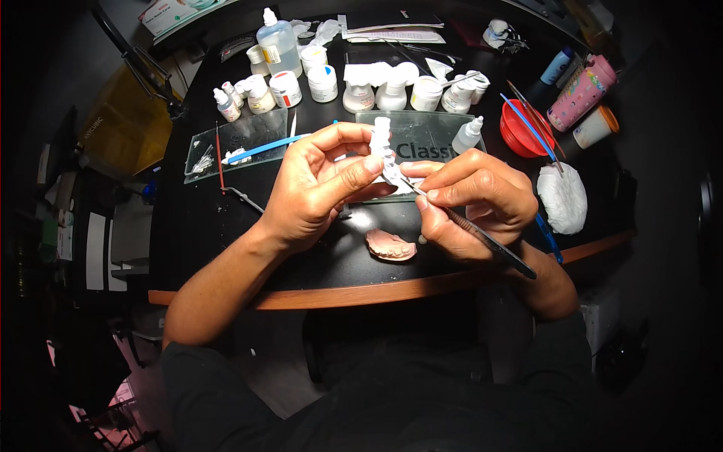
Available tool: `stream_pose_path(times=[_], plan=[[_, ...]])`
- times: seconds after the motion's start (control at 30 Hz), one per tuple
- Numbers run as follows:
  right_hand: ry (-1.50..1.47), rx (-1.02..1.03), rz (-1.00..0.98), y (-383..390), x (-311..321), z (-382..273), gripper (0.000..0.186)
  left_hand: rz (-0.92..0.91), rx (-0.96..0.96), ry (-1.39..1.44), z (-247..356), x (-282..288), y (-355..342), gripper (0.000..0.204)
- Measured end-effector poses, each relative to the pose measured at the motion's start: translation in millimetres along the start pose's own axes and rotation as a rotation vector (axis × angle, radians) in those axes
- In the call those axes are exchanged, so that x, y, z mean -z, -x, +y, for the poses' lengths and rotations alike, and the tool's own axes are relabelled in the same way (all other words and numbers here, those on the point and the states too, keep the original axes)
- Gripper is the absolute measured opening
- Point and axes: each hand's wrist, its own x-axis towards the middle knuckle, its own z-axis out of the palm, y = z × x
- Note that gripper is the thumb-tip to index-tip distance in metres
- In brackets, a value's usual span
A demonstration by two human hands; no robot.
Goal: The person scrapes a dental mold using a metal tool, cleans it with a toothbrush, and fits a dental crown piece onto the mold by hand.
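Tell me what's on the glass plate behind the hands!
A small white bottle sits on the glass plate. The left hand, right hand and white piece hide other parts, so I can't see everything there.

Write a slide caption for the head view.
Left hand holds a white dental restoration, right hand a slim instrument at its lower end; dental cast nearby.

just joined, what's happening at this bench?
A person's left hand holds up a white dental piece. The right hand grips a slim dark tool, its tip at or very near the piece's lower end. A pinkish tooth model lies on the black table below, with white-lidded jars standing behind.
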Motion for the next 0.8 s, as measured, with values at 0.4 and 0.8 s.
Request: stream_pose_path(times=[0.4, 0.8], plan=[[0.047, 0.044, -0.033, -1.9, 0.8, 4.1, 0.014, 0.034, -0.009, 0.004, -1.3, -2.4, 0.1, 0.042], [0.030, 0.028, -0.016, -1.3, 0.7, 2.6, 0.015, 0.009, -0.012, 0.046, -0.4, -2.4, -0.9, 0.042]])
